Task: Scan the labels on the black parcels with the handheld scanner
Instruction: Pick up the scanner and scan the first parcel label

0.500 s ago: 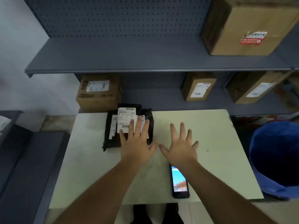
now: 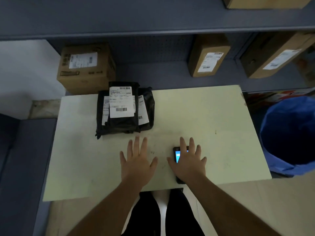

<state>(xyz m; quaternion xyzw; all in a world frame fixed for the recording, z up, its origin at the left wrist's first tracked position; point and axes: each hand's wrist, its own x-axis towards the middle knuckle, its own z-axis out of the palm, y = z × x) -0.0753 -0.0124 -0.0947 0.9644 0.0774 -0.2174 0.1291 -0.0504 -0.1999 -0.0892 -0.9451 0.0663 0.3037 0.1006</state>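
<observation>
Both hands are flat and spread wide, palms down over the pale bench [image 2: 213,116]. The left hand [image 2: 137,163] holds nothing, fingers splayed over bare benchtop. The right hand [image 2: 188,162] sits over the handheld scanner [image 2: 177,155], screen glowing blue between thumb and index finger, but it isn't curled around it. The stack of black parcels [image 2: 124,109] lies at 11 o'clock from the left hand, white barcode labels [image 2: 121,106] face up, clear of both hands.

Bare table [image 2: 204,116] right of the black parcels [image 2: 124,109].
</observation>
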